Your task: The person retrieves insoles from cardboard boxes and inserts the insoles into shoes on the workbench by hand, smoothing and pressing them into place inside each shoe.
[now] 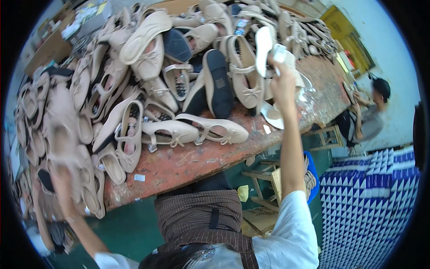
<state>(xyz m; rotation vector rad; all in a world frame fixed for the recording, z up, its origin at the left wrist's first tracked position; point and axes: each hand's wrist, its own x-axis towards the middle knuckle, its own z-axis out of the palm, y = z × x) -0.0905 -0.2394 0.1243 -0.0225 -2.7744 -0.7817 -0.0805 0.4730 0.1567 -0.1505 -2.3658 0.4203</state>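
My left hand point(62, 183), blurred by motion, is at the left end of the table, closed at the heel end of a beige shoe point(62, 134) that is smeared along with it. Its fingers do not show clearly. At the far right of the shoe pile, my right hand point(283, 85) is raised and closed on a white insole point(263, 50). A second small white piece point(278, 54), whose kind I cannot make out, stands up beside the insole from the same hand. Just left of this hand lies a beige strap shoe with a bow point(245, 74).
Beige shoes, some showing dark soles point(218, 83), cover much of the worn red table point(179, 168). Another person point(374, 112) sits at the right. A wooden stool point(264, 184), a blue basket point(312, 177) and stacked blue-and-white boxes point(367, 197) stand beyond the table edge.
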